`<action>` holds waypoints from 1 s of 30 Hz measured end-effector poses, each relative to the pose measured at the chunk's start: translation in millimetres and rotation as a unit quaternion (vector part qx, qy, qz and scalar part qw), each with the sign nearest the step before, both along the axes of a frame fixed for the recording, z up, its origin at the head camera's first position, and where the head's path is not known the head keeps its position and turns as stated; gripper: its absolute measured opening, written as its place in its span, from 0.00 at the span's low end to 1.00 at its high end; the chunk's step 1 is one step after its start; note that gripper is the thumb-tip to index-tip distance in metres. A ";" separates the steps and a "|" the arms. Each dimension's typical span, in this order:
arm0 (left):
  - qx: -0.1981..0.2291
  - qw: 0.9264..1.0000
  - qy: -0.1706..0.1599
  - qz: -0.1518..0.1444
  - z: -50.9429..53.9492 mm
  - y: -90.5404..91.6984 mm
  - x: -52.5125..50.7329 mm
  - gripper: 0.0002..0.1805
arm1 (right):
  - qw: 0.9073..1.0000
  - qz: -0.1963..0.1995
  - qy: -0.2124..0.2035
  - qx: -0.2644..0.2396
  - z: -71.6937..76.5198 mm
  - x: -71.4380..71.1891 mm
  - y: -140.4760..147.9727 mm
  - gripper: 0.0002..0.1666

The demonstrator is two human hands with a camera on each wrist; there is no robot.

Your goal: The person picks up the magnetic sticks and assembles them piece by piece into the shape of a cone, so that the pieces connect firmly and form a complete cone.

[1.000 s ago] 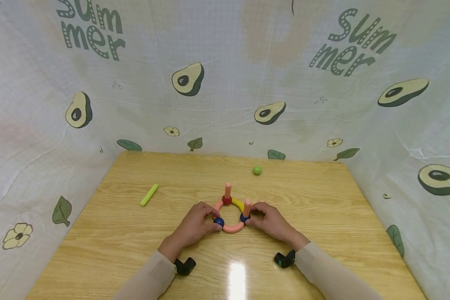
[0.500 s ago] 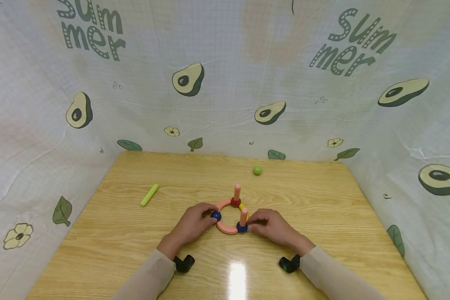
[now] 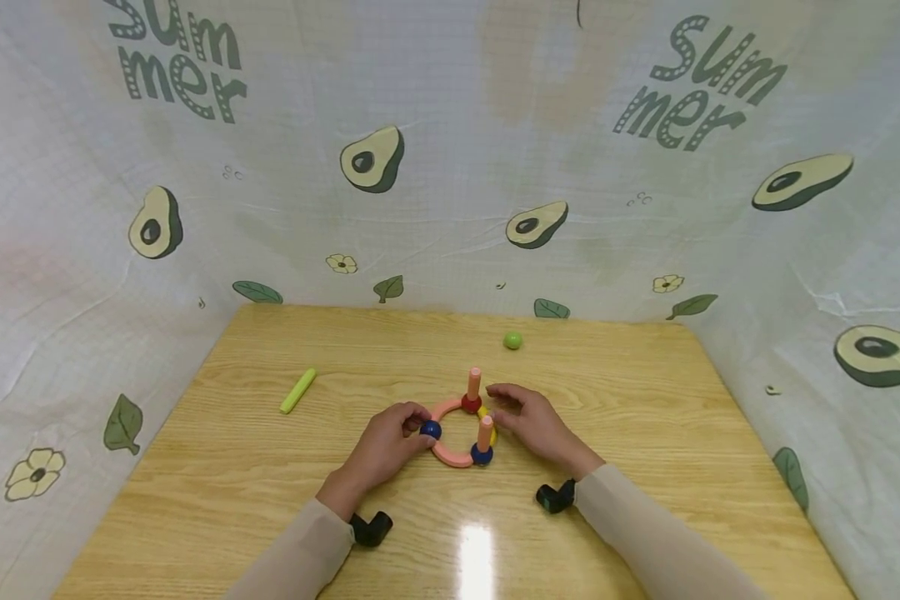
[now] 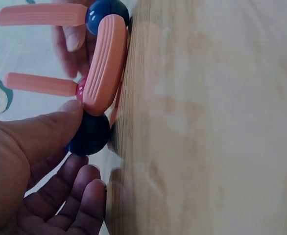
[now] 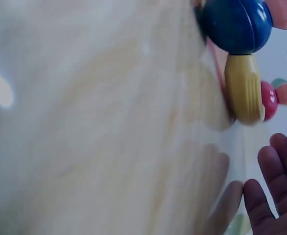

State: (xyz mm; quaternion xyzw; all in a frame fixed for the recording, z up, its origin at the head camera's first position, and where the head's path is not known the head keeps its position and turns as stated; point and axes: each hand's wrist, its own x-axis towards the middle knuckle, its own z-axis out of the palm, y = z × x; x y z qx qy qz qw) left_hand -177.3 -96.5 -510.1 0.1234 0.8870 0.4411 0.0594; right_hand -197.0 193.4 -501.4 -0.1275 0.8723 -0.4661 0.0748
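A ring of curved rods and balls lies on the table in the head view. My left hand (image 3: 390, 437) pinches its left blue ball (image 3: 431, 429) between thumb and fingers. Two pink curved rods (image 3: 452, 456) and one yellow curved rod (image 3: 492, 435) link the balls. From the red ball (image 3: 471, 404) at the back and the front right blue ball (image 3: 482, 454), straight pink rods (image 3: 475, 382) stand upright. My right hand (image 3: 534, 423) is beside the yellow rod, fingers extended and holding nothing; in the right wrist view its fingers (image 5: 280, 171) are spread near the red ball.
A green ball (image 3: 513, 340) lies toward the back of the wooden table (image 3: 607, 375). Off to the left is a straight yellow-green rod (image 3: 297, 391). A printed cloth (image 3: 450, 167) hangs behind and along both sides.
The ring has turned: its red ball went right and the front right blue ball came nearer. Since then my right hand has left that blue ball and moved farther back, beside the yellow rod.
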 end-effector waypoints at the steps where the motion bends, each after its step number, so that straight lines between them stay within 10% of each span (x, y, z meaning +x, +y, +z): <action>1: 0.003 1.000 0.000 0.001 0.0 -0.2 -0.7 0.14 | 1.000 0.008 -0.002 -0.002 0.3 -2.9 -2.8 0.29; 30: -0.002 1.000 0.011 -0.010 -0.2 0.7 -19.6 0.18 | 1.000 0.002 -0.028 -0.002 -9.5 -17.6 -10.3 0.21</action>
